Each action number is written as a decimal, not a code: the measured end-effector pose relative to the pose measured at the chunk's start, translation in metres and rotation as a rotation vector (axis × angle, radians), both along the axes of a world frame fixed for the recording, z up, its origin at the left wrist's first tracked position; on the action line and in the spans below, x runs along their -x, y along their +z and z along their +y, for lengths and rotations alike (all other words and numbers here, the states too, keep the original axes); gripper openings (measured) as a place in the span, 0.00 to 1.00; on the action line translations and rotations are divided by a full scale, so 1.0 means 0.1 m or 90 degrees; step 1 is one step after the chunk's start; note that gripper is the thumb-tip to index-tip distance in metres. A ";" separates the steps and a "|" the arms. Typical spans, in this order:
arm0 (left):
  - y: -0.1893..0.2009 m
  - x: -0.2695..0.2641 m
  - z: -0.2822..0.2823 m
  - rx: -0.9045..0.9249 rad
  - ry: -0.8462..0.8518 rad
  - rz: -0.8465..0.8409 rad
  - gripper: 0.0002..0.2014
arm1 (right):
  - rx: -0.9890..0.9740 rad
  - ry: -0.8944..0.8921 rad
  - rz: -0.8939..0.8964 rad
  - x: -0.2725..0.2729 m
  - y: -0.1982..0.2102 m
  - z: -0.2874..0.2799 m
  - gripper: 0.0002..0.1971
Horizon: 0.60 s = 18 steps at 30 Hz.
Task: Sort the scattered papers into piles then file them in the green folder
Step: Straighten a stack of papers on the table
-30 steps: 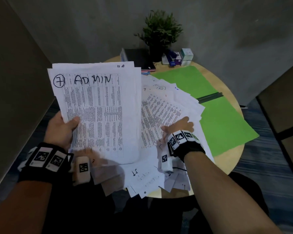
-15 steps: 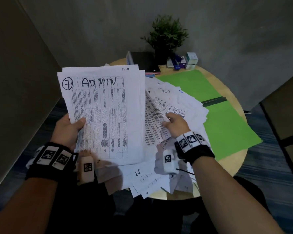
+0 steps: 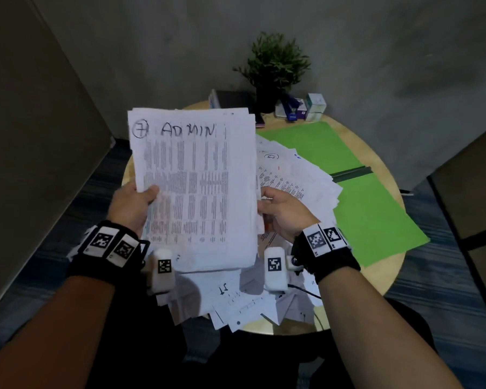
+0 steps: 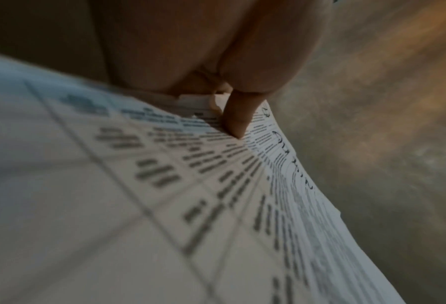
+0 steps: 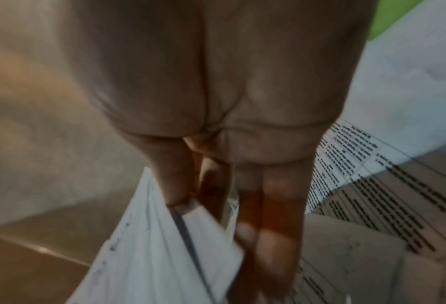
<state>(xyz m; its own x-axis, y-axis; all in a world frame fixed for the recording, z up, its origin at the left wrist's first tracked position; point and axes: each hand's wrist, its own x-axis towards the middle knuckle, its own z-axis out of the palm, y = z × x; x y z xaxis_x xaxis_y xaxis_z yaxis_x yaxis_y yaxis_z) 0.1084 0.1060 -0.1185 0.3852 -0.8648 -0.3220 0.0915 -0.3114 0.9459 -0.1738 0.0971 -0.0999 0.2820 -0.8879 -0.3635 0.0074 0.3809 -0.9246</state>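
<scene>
Fingers (image 5: 276, 216) of the right hand (image 3: 285, 211) were curled behind the right edge of a raised stack of papers (image 3: 197, 186), with the thumb pressed on its front, so that hand pinched the stack. At the opposite edge the left hand (image 3: 129, 204) gripped the same stack, its thumb (image 4: 236, 117) lying on the printed top sheet and the other fingers hidden behind the pages. Both hands held the stack upright and clear of the counter (image 3: 376, 153), roughly facing the head camera. Its top sheet bore a printed table, a circled 7 and the handwritten word ADMIN.

Below the stack and nearest the person, loose papers (image 3: 242, 301) lay scattered and overlapping, some hanging over the near rim of the round wooden counter. More loose sheets (image 3: 298, 175) fanned out beyond the right hand, their far edges lying over the green folder (image 3: 373, 217). It lay open and flat on the right part of the counter, with a dark strip along its central fold.

At the far side of the counter stood a potted plant (image 3: 274, 68), with a dark book (image 3: 233, 99) to its left and small boxes (image 3: 314, 106) to its right. Behind them rose a grey wall (image 3: 376, 51).
</scene>
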 end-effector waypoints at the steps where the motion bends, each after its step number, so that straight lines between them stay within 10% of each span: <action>1: 0.02 -0.08 0.02 0.015 0.018 -0.005 0.17 | 0.001 0.009 0.052 -0.03 -0.02 -0.02 0.09; 5: 0.18 -0.37 0.22 0.071 0.089 -0.083 0.17 | 0.082 0.023 0.382 -0.17 -0.09 -0.10 0.05; 9: 0.20 -0.59 0.42 0.099 0.137 -0.124 0.16 | 0.049 0.100 0.787 -0.57 -0.35 -0.12 0.43; 13: 0.11 -0.75 0.52 0.108 0.140 -0.106 0.13 | -0.005 -0.009 0.780 -0.76 -0.41 -0.08 0.46; 18: 0.13 -0.74 0.56 0.081 0.111 -0.068 0.15 | 0.102 -0.096 0.658 -0.63 -0.39 -0.05 0.17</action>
<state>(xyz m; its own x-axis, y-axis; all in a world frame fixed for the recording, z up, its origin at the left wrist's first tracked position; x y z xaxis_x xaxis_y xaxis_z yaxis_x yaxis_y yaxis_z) 0.1825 0.1624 -0.1059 0.5584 -0.8131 -0.1647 0.0314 -0.1777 0.9836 -0.1109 0.0921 -0.1390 -0.2149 -0.9470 -0.2389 -0.7756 0.3141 -0.5474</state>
